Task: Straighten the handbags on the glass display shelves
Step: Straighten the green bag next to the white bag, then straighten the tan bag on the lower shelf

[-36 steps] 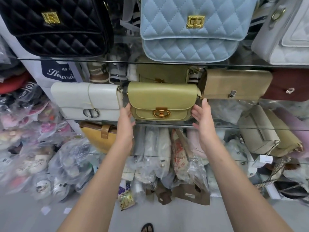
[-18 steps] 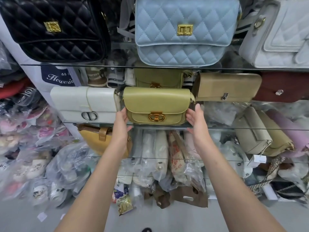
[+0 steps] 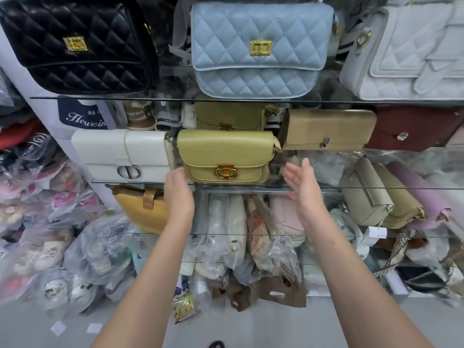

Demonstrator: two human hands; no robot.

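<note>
An olive-green handbag (image 3: 226,151) with a gold clasp stands upright at the front of the middle glass shelf (image 3: 376,188). My left hand (image 3: 178,194) is at the bag's lower left corner, fingers relaxed, touching or nearly touching it. My right hand (image 3: 302,185) hovers open to the right of the bag, palm facing left, clear of it. A white handbag (image 3: 120,154) stands to the left, a tan clutch (image 3: 329,129) and a dark red bag (image 3: 416,126) to the right. A second olive bag (image 3: 228,115) sits behind.
On the top shelf stand a black quilted bag (image 3: 77,43), a light blue quilted bag (image 3: 258,46) and a white quilted bag (image 3: 406,54). A mustard bag (image 3: 143,209) and beige bags (image 3: 376,194) lie on the lower shelf. Plastic-wrapped goods (image 3: 95,249) pile up on the floor.
Both hands have come away from the sides of the olive-green bag and dropped lower. The right hand has moved out to the right and opened. The bag stays on the shelf.
</note>
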